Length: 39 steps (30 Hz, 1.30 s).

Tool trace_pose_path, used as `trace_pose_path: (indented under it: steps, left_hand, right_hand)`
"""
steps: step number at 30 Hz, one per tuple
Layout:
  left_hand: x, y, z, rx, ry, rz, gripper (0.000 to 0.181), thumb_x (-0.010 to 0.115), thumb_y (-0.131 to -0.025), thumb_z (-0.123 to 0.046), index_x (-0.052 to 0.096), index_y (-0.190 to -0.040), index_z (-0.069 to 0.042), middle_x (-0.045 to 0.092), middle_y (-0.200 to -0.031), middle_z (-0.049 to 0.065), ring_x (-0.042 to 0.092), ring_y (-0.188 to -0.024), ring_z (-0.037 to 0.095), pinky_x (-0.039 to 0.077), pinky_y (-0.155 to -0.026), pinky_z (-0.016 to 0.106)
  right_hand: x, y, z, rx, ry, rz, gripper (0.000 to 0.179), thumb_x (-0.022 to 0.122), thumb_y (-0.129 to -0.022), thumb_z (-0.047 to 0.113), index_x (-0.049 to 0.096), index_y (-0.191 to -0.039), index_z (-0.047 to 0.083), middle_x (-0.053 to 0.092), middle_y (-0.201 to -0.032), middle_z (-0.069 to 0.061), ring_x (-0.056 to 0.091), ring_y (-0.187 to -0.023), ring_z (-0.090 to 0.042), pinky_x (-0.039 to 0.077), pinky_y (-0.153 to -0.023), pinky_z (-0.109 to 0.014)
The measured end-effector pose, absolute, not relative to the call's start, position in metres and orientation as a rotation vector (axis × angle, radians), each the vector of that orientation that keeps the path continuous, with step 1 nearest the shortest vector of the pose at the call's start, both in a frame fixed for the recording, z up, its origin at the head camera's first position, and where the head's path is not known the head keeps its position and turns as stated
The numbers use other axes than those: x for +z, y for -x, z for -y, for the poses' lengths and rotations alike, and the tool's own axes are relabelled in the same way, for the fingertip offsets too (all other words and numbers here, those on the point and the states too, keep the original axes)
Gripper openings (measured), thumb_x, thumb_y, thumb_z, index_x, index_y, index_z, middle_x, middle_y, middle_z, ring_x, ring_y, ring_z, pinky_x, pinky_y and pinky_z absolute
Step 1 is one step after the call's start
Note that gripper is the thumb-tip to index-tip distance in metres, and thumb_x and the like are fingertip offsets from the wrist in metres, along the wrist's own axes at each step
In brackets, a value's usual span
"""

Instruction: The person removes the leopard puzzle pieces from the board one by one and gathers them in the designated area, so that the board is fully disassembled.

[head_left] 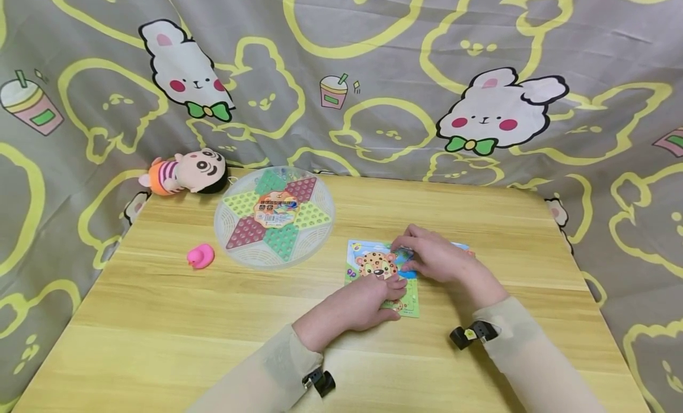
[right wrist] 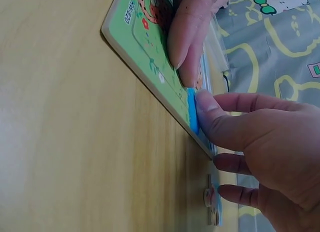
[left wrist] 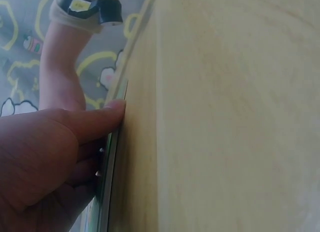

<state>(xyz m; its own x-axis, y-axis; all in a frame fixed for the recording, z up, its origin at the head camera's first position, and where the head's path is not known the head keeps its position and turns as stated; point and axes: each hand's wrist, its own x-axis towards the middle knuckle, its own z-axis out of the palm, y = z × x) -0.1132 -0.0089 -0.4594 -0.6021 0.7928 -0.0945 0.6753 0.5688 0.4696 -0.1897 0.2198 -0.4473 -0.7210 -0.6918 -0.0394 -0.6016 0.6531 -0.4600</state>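
A jigsaw puzzle board with a cartoon leopard on a green and blue background lies flat on the table. My left hand rests across its lower part, fingers extended over the picture. In the left wrist view, the left thumb lies against the board's edge. At the upper right of the board, my right hand bends thumb and fingers around a puzzle piece, mostly hidden by the fingers. In the right wrist view, the right thumb touches the blue part of the picture.
Another colourful piece lies just beyond the board, under the right hand. A round Chinese checkers board is to the left, with a pink toy duck and a plush doll near it. A patterned curtain borders the wooden table.
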Motion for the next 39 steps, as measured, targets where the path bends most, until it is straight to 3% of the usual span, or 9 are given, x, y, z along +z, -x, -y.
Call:
trace_pose_path:
  steps: [12, 21, 28, 39]
  left_hand:
    - [-0.459, 0.114, 0.008, 0.568, -1.196, -2.505, 0.056, 0.071, -0.103, -0.037, 0.059, -0.152, -0.012, 0.047, -0.16, -0.001, 0.039, -0.15, 0.015, 0.029, -0.124, 0.03]
    - [-0.459, 0.115, 0.007, 0.583, -1.202, -2.491, 0.054, 0.071, -0.103, -0.035, 0.06, -0.151, -0.011, 0.048, -0.16, -0.001, 0.039, -0.15, 0.012, 0.03, -0.123, 0.028]
    - [-0.457, 0.114, 0.009, 0.593, -1.194, -2.494, 0.054, 0.072, -0.103, -0.035, 0.06, -0.15, -0.011, 0.048, -0.159, 0.0, 0.04, -0.149, 0.014, 0.03, -0.123, 0.028]
    - [-0.458, 0.114, 0.009, 0.61, -1.213, -2.499, 0.054, 0.073, -0.102, -0.034, 0.061, -0.149, -0.011, 0.05, -0.158, 0.001, 0.042, -0.148, 0.014, 0.03, -0.123, 0.028]
  right_hand:
    - [-0.447, 0.194, -0.22, -0.619, 1.088, -2.613, 0.038, 0.083, -0.093, 0.016, 0.071, -0.129, 0.019, 0.057, -0.114, -0.003, 0.059, -0.096, -0.021, 0.053, -0.089, -0.042]
    - [-0.445, 0.198, -0.217, -0.644, 1.081, -2.551, 0.024, 0.083, -0.093, 0.014, 0.069, -0.113, 0.018, 0.054, -0.111, -0.005, 0.056, -0.094, -0.022, 0.052, -0.085, -0.04]
    - [-0.448, 0.199, -0.221, -0.635, 1.128, -2.596, 0.036, 0.085, -0.091, 0.02, 0.072, -0.125, 0.018, 0.058, -0.115, -0.002, 0.059, -0.097, -0.021, 0.053, -0.089, -0.041]
    - [-0.447, 0.211, -0.223, -0.487, 1.226, -2.59, 0.046, 0.086, -0.086, 0.034, 0.07, -0.128, 0.025, 0.054, -0.113, -0.001, 0.051, -0.087, -0.015, 0.048, -0.08, -0.037]
